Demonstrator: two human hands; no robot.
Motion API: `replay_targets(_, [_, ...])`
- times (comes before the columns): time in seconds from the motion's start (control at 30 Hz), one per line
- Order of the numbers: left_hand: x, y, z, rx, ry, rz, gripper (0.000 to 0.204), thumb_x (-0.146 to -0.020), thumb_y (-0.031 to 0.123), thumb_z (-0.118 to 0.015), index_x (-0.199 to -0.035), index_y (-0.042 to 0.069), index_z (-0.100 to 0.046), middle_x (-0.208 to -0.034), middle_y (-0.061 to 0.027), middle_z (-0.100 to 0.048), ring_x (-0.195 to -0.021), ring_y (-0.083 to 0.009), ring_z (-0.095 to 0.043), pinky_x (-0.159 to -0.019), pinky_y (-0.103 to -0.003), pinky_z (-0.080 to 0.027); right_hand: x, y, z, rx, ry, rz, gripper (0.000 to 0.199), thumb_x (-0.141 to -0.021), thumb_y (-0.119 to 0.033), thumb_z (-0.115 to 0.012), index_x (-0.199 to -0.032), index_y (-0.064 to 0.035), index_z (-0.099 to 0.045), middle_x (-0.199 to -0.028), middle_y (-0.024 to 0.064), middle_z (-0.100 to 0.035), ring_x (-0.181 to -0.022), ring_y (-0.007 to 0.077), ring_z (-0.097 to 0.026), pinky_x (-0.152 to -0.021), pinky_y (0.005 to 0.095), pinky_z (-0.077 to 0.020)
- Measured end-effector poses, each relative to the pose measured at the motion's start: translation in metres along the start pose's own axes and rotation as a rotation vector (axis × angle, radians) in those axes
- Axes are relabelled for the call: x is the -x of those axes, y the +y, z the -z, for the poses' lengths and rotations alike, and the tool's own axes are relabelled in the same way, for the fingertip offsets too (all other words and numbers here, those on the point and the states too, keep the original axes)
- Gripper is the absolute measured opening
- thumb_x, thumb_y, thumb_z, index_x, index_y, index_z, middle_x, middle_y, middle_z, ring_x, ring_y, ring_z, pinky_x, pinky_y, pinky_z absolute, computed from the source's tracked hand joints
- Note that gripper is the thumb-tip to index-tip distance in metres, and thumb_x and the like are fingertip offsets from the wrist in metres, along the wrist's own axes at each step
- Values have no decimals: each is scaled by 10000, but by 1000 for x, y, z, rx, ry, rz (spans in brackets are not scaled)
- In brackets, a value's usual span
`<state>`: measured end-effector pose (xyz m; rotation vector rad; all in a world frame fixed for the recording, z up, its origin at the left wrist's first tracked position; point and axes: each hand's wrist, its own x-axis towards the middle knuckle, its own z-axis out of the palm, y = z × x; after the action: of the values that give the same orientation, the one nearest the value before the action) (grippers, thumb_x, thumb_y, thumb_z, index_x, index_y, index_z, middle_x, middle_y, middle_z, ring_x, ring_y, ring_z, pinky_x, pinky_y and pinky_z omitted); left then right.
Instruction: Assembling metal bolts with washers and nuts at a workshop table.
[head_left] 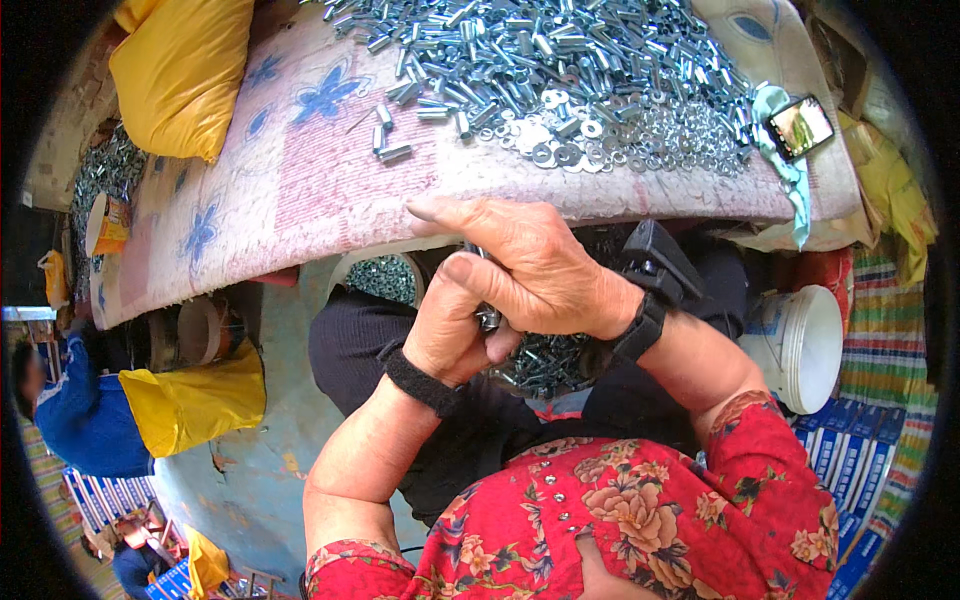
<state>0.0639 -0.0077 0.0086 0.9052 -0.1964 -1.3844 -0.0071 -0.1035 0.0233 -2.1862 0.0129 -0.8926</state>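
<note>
Metal part (489, 318), small and mostly covered by fingers, sits between both hands, just off the near edge of the table (355, 190). The left hand (440, 325) is curled round it from 7 o'clock; the right hand (535, 262) folds over from 3, thumb laid across, forefinger stretched toward 10. Whether the right hand pinches the part or only presses on it, I cannot tell. The left probably steadies the part, leaving the right freer to press or turn.

From the hands, sleeves (540, 50) are heaped at 12 o'clock and washers (600, 145) lie along the near side of the heap at 1, presumably to be within easy reach. A few sleeves lie apart at 11. At 2, a phone (800, 128) rests on a rag (797, 205), perhaps for cushioning.

Under the table's edge at 9, a bucket (337, 270) holds small metal pieces (382, 275). Bolts (545, 365) lie heaped at 5, low by the lap (350, 330); their container's rim is hard to make out. At 3 is a white bucket (818, 350), its contents out of view. Farther off, a yellow sack (185, 85) bulges at 10, its contents hidden.
</note>
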Motion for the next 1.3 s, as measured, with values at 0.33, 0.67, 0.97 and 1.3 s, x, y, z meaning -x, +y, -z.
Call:
replay_targets(0.33, [-75,73,71,622,-325,-339,230,-872,152,-472,-1045,2,-495,-809,-123,-571,-787,-241,-565,-672,-314,-503,-144,134,9,786,-92,-376,269,-697,-286,-576,-763,-33,-641,-740,173,-604,-695,289,-608,-631,373,-473])
replay_targets(0.67, [-76,89,90,673,-142,-361,507,-863,441,-391,-1054,-22,-466,-957,-193,-562,-906,-333,-551,-818,-444,-447,-187,179,-10,1034,-444,-510,404,-605,-353,-605,-827,-18,-648,-835,196,-619,-786,312,-608,-681,382,-488])
replay_targets(0.97, [-82,88,99,700,-87,-354,458,-869,409,-403,-1039,-11,-468,-957,-189,-563,-923,-319,-548,-805,-438,-458,-181,169,-12,1038,-530,-481,401,-616,-308,-598,-855,14,-626,-886,206,-605,-840,326,-592,-740,388,-474])
replay_targets(1.3, [-83,89,88,687,63,-374,353,-824,283,-553,-998,-11,-467,-895,-177,-568,-882,-301,-563,-772,-418,-474,-188,119,-9,156,-527,-507,280,-684,-235,-610,-648,42,-590,-579,144,-579,-443,147,-526,-414,274,-420])
